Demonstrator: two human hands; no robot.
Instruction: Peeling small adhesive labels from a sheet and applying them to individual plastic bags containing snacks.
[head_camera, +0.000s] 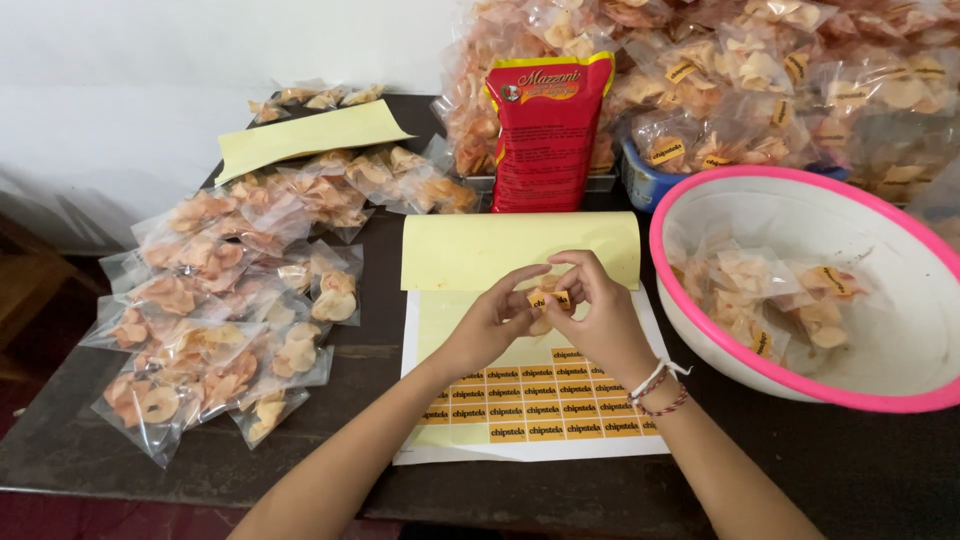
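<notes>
My left hand and my right hand meet above a yellow sticker sheet, fingertips pinched together on one small orange label. Both hands touch that label. Rows of the same orange labels fill the lower part of the sheet, just below my wrists. My right wrist wears thin bead bracelets. The upper backing of the sheet is folded back into a yellow flap.
Several clear packets of chips lie spread on the dark table to the left. A white basin with a pink rim at right holds labelled packets. A red bag stands behind the sheet, with a heap of labelled packets beyond.
</notes>
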